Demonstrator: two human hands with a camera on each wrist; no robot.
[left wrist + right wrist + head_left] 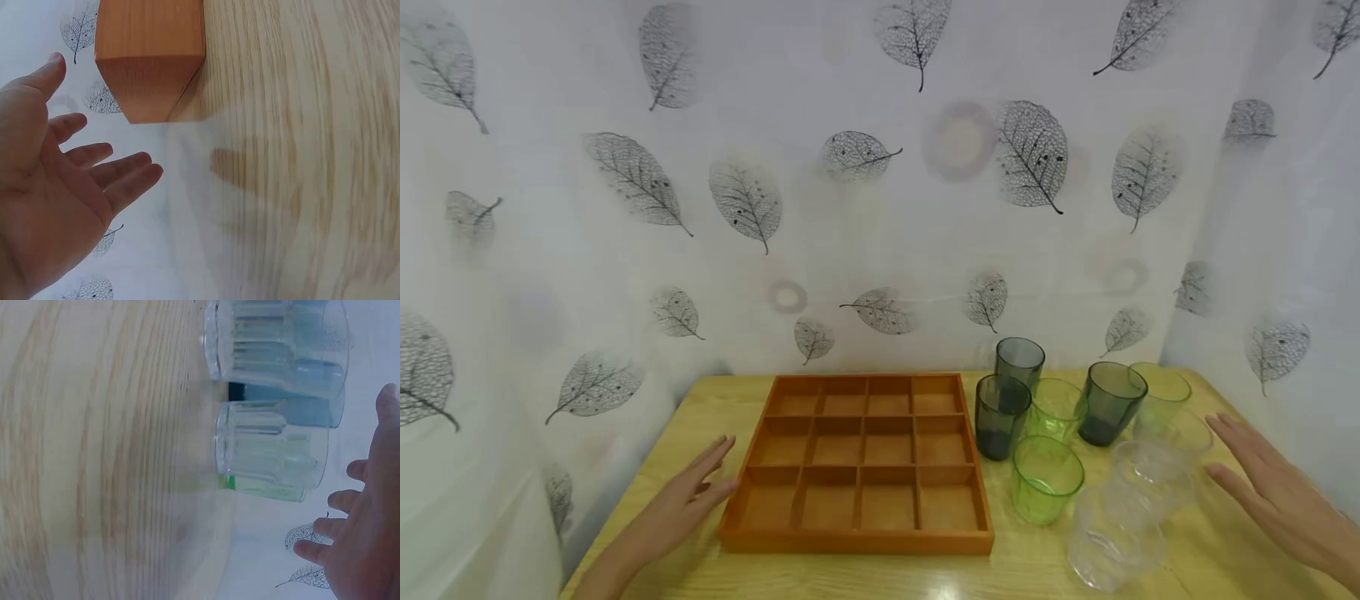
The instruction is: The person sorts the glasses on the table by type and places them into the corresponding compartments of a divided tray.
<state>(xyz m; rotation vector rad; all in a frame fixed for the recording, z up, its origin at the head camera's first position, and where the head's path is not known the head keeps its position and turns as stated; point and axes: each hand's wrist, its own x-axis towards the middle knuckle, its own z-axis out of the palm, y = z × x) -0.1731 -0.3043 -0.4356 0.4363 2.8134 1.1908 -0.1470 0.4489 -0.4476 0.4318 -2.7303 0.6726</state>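
Fingers of both hands are extended and relaxed, grasping nothing. On the desk lies a wooden tray, with the left hand just beside its left edge. To the tray's right stand dark glasses, green glasses and clear glasses; the right hand is just beyond the clear ones. Nothing shows in the tray's twelve compartments, and no drink shows in the glasses. This seems a ready pause. Lifting a glass would call for the right hand to move inward and curl round one without knocking its close neighbours.
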